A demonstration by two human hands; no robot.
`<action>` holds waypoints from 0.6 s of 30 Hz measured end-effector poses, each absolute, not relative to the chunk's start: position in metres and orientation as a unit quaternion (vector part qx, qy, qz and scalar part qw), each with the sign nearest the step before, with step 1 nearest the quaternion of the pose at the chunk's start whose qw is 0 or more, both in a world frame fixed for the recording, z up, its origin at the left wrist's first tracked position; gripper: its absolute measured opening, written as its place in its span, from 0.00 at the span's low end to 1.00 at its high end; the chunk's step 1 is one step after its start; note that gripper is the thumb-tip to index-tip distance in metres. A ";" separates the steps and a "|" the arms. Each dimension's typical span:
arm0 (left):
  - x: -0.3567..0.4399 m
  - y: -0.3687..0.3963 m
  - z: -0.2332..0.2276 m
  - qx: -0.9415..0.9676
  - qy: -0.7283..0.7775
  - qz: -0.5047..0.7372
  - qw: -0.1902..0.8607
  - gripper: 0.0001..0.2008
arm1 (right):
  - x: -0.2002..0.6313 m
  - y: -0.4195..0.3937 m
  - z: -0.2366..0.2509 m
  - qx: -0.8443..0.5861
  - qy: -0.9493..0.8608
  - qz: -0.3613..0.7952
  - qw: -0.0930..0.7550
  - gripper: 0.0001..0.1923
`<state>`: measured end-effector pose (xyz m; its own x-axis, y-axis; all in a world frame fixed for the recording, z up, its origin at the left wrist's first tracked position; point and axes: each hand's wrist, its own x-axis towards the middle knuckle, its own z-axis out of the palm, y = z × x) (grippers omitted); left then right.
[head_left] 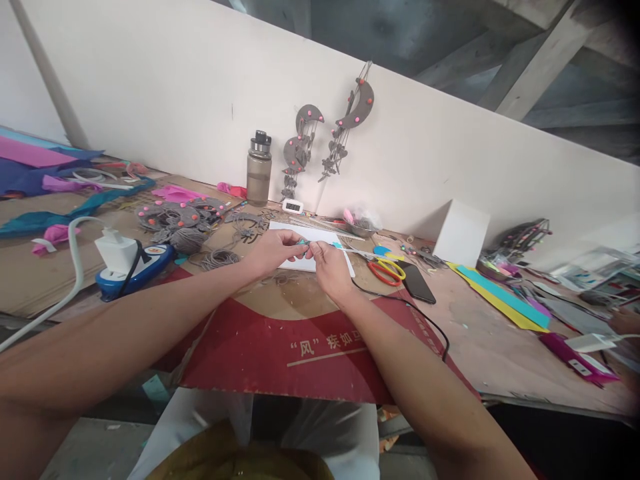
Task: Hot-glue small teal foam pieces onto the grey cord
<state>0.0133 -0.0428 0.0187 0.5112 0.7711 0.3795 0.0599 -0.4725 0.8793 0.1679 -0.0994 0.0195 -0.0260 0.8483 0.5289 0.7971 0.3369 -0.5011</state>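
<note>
— What were the hands doing at that moment?

— Both were out over the table (490,333). The left hand (274,248) and the right hand (331,265) met fingertip to fingertip, pinching a small teal piece (303,244) between them, just above a white sheet (320,248).

— How far along did the work look?

— Partway, I would judge. Two finished grey hanging ornaments (327,137) with pink dots leaned on the wall behind, and a pile of grey cut-outs (180,219) with pink dots lay to the left, beside a water bottle (259,168). The teal piece was too small to tell its shape, or whether it was joined to anything.

— And what was left?

— Plenty of stock, it seemed: teal and yellow strips (500,293) lay uncut to the right. Scissors (386,264) rested near the right hand, next to a phone (417,284), with nobody touching them.
</note>
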 end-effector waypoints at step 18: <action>0.013 -0.046 0.019 0.775 0.303 0.425 0.356 0.10 | 0.167 -0.100 0.021 -0.556 -0.727 0.049 0.399 0.20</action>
<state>0.0133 -0.0464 0.0194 0.4543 0.7728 0.4432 0.1671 -0.5626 0.8097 0.1668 -0.0995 0.0211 -0.0620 0.8482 0.5261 0.7695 0.3763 -0.5160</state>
